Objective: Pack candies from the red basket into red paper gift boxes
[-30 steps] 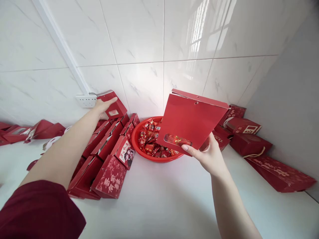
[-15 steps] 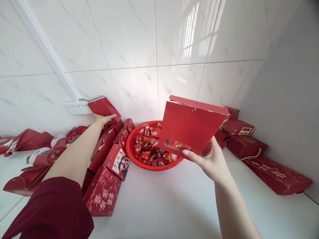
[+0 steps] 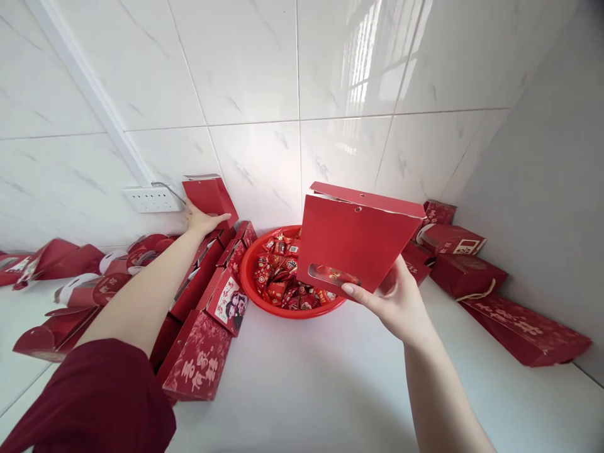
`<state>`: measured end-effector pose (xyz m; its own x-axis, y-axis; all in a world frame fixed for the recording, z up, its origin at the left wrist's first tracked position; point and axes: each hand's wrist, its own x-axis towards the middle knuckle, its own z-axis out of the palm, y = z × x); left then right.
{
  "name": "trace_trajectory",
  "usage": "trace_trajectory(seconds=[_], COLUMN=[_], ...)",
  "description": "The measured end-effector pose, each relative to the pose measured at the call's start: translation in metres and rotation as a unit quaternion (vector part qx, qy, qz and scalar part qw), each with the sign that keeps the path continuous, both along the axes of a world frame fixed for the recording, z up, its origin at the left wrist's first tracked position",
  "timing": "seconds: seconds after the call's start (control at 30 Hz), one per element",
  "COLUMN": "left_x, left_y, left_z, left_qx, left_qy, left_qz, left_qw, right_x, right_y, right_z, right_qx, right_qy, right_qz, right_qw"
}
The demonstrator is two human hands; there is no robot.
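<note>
My right hand [image 3: 396, 302] grips the lower right corner of a red paper box [image 3: 353, 245], which has a small window near its bottom and a top that gapes slightly. The box overlaps the right part of a red basin [image 3: 250, 286] full of red-wrapped sweets [image 3: 283, 270]. At the left, my left hand [image 3: 202, 220] is closed around the lower part of another red box [image 3: 212, 198], tilted against the tiled wall above the rows of boxes. Its fingers are partly hidden behind that box.
Rows of red boxes [image 3: 201, 358] stand left of the basin. More red packages [image 3: 89, 292] lie at the far left. Several red boxes [image 3: 523, 327] line the right wall. A white socket strip [image 3: 153, 199] is on the tiled wall.
The box in my left hand has moved right and turned more upright. The box in my right hand has shifted slightly left. The view has moved a little.
</note>
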<state>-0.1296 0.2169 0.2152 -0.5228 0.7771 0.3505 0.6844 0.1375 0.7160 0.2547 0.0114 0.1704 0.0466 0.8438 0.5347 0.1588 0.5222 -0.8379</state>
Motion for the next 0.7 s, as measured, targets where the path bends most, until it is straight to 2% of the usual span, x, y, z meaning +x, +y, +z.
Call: trace_trajectory(seconds=[0.13, 0.23, 0.37, 0.53, 0.7], left_x=[0.002, -0.003, -0.014, -0.037, -0.043], left_y=[0.001, 0.009, 0.020, 0.027, 0.029], left_z=[-0.004, -0.007, -0.008, -0.005, -0.011], left_qx=[-0.071, -0.090, -0.081, -0.025, -0.044], left_qy=[-0.006, -0.008, -0.005, 0.030, 0.022], left_qz=[0.018, 0.019, 0.035, 0.064, 0.067], left_qw=[0.997, 0.996, 0.996, 0.997, 0.997], right_x=[0.000, 0.000, 0.001, 0.001, 0.000], right_y=[-0.001, -0.001, -0.001, -0.002, -0.001], right_z=[0.000, 0.000, 0.001, 0.002, 0.001], right_qx=[0.002, 0.005, 0.003, 0.003, 0.002], right_qy=[-0.001, -0.004, -0.009, 0.001, 0.000], right_qz=[-0.002, -0.005, -0.003, 0.000, 0.003], right_qw=[1.000, 1.000, 1.000, 1.000, 1.000])
